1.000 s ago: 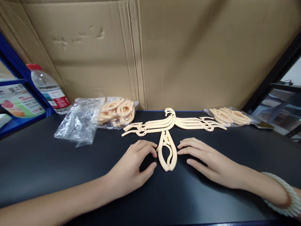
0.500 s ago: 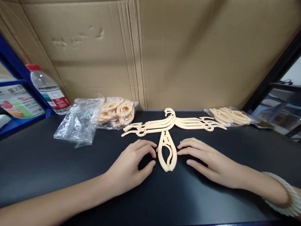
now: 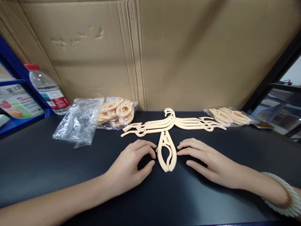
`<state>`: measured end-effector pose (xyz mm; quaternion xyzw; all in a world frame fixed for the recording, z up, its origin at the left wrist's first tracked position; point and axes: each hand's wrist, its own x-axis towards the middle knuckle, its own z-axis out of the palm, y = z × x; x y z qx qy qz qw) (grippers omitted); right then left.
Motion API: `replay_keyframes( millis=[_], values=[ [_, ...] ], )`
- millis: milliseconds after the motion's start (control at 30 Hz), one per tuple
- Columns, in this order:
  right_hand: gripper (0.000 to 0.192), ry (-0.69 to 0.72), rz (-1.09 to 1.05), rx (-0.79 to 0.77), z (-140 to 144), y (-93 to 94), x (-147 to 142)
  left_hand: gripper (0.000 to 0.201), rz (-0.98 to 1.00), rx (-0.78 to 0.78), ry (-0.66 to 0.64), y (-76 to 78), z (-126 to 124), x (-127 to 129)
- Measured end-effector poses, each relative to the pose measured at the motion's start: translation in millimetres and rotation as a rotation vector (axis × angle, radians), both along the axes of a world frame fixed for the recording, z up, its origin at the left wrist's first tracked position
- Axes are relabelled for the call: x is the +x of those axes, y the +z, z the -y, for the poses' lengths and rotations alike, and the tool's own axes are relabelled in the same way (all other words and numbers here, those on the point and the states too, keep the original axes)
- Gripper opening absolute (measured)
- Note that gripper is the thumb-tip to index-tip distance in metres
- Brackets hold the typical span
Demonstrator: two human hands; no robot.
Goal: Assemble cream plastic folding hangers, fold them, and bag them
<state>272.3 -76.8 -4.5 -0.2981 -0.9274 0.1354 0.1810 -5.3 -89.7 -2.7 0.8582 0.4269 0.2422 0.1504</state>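
Note:
A folded cream plastic hanger [image 3: 173,160] lies on the black tabletop between my hands, its arms closed into a teardrop shape around its hook. My left hand [image 3: 134,161] rests just left of it, fingers curved and apart, holding nothing. On the other side my right hand [image 3: 204,160] lies with fingers spread, the tips close to the hanger's right edge; whether they touch it I cannot tell. Right behind sits a stack of several unfolded cream hangers [image 3: 162,125], laid flat with arms stretched to both sides and hooks pointing away from me.
Back left, a clear bag [image 3: 117,113] holds more folded hangers, beside a crumpled clear plastic bag [image 3: 80,121]. Another bag of folded hangers [image 3: 231,116] and a phone-like flat object [image 3: 264,125] lie back right. A red-capped bottle [image 3: 50,91] leans far left; cardboard [image 3: 188,56] walls the back.

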Motion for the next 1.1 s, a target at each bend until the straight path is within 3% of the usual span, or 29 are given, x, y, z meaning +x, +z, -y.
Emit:
replay_keyframes(
  millis=[400, 633, 767, 1000, 1100],
  values=[
    [0.029, -0.017, -0.041, 0.066, -5.1, 0.2, 3.5, 0.011, -0.002, -0.013, 0.008, 1.2, 0.6, 0.3],
    [0.025, -0.302, -0.048, 0.301, -53.0, -2.9, 52.8, 0.011, 0.012, -0.007, 0.014, 0.0, -0.6, -1.0],
    [0.025, -0.370, 0.014, 0.335, -74.3, -9.8, 72.4, 0.012, 0.016, -0.012, 0.017, 0.1, -0.3, -2.0],
    [0.018, -0.379, 0.002, 0.328, -81.8, -16.8, 68.4, 0.008, 0.070, -0.051, 0.044, 2.0, -0.9, -1.6],
    [0.019, -0.388, -0.042, 0.322, -79.3, -14.1, 65.3, 0.015, 0.135, -0.091, 0.084, 1.5, -1.6, -2.8]
  ],
)
